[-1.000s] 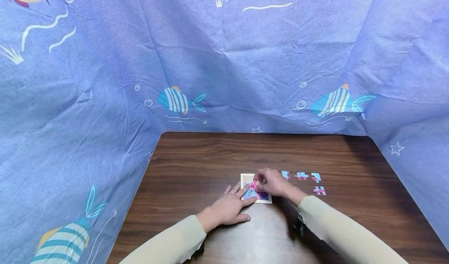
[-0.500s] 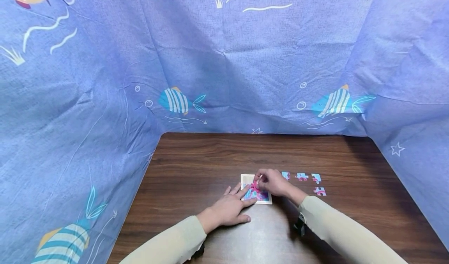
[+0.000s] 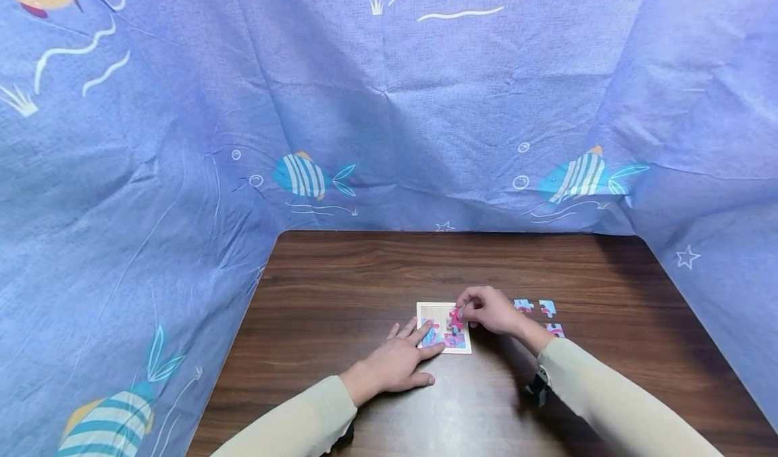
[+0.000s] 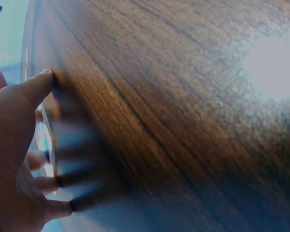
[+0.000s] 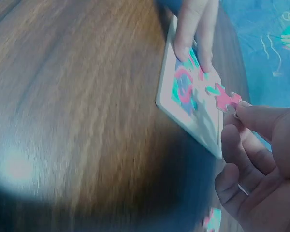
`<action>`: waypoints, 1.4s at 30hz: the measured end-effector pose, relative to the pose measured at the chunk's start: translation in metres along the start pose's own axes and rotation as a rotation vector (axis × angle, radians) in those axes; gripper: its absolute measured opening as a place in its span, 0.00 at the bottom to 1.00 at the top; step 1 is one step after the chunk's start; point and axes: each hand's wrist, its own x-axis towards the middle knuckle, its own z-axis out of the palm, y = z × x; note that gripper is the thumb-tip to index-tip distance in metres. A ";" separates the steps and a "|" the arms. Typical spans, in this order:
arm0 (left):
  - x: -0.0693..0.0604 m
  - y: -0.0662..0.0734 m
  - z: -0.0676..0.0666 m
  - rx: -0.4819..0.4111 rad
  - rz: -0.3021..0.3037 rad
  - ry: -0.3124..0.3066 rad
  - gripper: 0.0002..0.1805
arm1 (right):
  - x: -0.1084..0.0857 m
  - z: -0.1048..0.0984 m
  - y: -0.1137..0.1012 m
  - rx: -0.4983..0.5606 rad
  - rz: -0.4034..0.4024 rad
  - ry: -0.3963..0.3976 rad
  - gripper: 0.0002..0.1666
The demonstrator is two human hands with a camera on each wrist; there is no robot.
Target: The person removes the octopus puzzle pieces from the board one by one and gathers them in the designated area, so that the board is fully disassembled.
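Observation:
A pink jigsaw piece (image 5: pixel 226 100) is pinched between the thumb and fingers of my right hand (image 3: pixel 494 310), above the right part of a pale puzzle frame (image 5: pixel 165 87). Joined pink and blue pieces (image 3: pixel 452 340) lie along the near side of that frame, while its far part shows bare backing. My left hand (image 3: pixel 398 360) rests flat with spread fingers. Its index finger and thumb side reach the frame's left part, and the other fingertips touch the table, as the left wrist view (image 4: pixel 19 145) shows only partly.
To the right on the brown wooden table (image 3: pixel 340 268) lie loose jigsaw pieces: one blue and pink piece (image 3: pixel 548 308), another piece (image 3: pixel 523 305) beside it, and a third piece (image 3: pixel 555 330) partly behind the right sleeve. A blue fish-print cloth (image 3: pixel 389 119) hangs behind and at the sides.
My right hand has lifted the pink piece from the middle of the frame and moved right with it, uncovering backing. The left hand has stayed in place.

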 end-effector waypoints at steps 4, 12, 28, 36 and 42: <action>0.001 0.000 0.001 0.001 0.006 0.009 0.37 | -0.008 -0.015 0.008 0.034 0.015 -0.005 0.05; 0.000 0.000 0.001 0.012 0.001 0.009 0.36 | -0.027 -0.044 0.028 0.011 0.054 0.046 0.08; 0.000 0.000 0.002 0.015 0.001 0.005 0.36 | -0.062 -0.080 0.054 -0.144 0.138 0.090 0.04; 0.001 -0.002 0.003 0.028 0.002 0.007 0.36 | -0.066 -0.081 0.058 -0.215 0.179 0.053 0.02; 0.000 0.000 0.002 0.036 -0.001 0.002 0.36 | -0.065 -0.080 0.063 -0.286 0.193 0.077 0.02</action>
